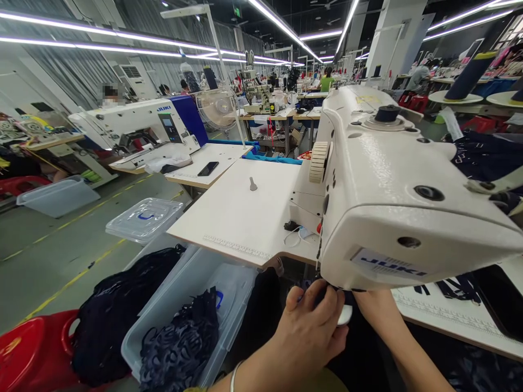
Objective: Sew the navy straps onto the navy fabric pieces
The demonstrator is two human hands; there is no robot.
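My left hand (pixel 312 324) is at the needle end of a white sewing machine (pixel 379 201), just under its head. Its fingers are curled and pressed together; what they pinch is hidden by the fingers. A smooth white piece (pixel 345 316) shows beside the fingertips, and I cannot tell if it is held or part of the machine. My right hand (pixel 368 299) reaches under the machine head from the other side. Only the wrist and the back edge show there, with the fingers hidden behind the head.
A white worktable (pixel 241 209) with a small grey tab (pixel 253 184) lies left of the machine. Below are a clear plastic bin (pixel 229 332) of dark straps (pixel 180 337), a dark bundle (pixel 118 310) and a red stool (pixel 32 348). A black phone (pixel 500 299) lies at right.
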